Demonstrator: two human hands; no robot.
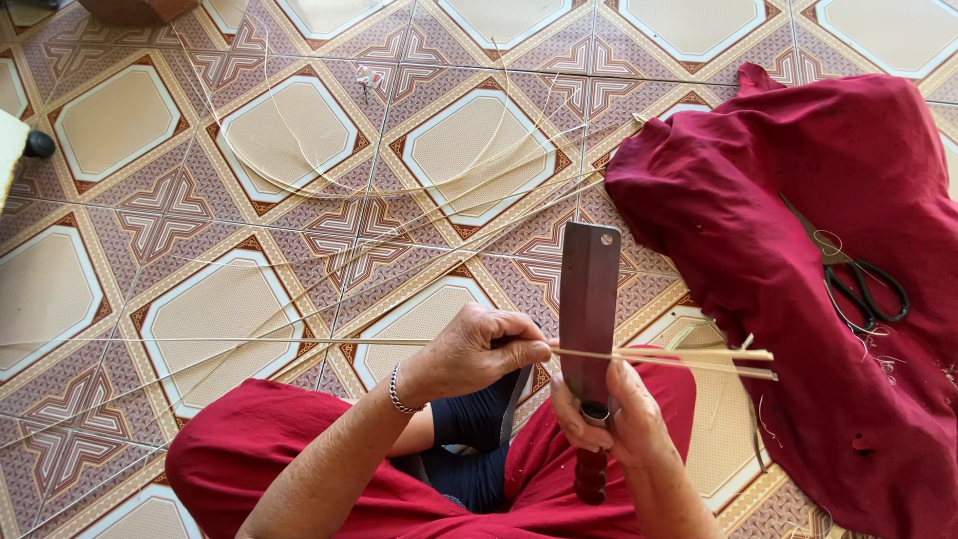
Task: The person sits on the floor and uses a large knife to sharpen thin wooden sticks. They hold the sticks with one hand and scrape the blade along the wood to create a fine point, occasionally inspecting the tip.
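My right hand (609, 414) grips the wooden handle of a broad cleaver-like knife (587, 299), blade pointing up and away from me. My left hand (479, 349) pinches a thin pale bamboo strip (679, 357) that crosses the blade; the strip's split ends stick out to the right of the knife. A long sliver runs from my left hand far to the left over the floor. A bead bracelet is on my left wrist. I sit on the floor in red trousers (259, 444).
Several long thin bamboo slivers (329, 190) curl and lie across the patterned floor tiles. A crumpled dark red cloth (798, 250) lies at right with black scissors (858, 284) on it. A dark round object sits at the left edge.
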